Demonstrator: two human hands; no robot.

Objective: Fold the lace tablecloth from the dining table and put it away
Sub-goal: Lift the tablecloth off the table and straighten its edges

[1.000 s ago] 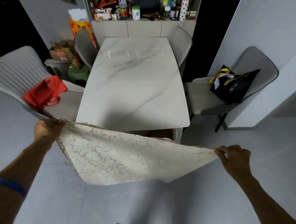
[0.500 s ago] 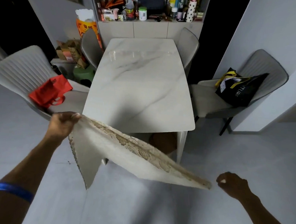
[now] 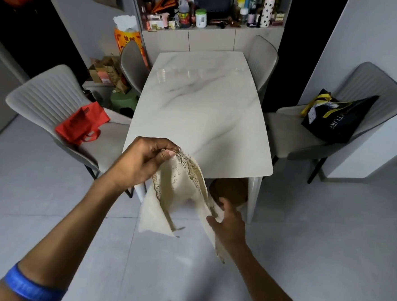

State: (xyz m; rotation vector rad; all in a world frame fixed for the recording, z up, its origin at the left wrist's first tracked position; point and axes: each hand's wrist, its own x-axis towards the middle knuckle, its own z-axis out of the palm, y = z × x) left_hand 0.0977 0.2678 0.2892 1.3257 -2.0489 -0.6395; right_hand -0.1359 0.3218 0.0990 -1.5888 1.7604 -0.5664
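Note:
The cream lace tablecloth (image 3: 178, 196) hangs in the air in front of the near edge of the white marble dining table (image 3: 202, 108), folded and drooping in loose layers. My left hand (image 3: 145, 163) pinches its top corners at table-edge height. Lower and to the right, my right hand (image 3: 229, 223) grips the cloth's hanging lower edge between thumb and fingers. The tabletop itself is bare.
Grey chairs ring the table: one at left holds a red bag (image 3: 82, 124), one at right a black bag (image 3: 336, 117). A cluttered counter (image 3: 211, 17) stands behind. A brown round stool (image 3: 230, 190) sits under the table's near end. Grey tiled floor lies below me.
The cloth was stretched wide between both hands; my hands have come together, the left moving right and the right moving in and gripping the lower edge, so the cloth now hangs folded.

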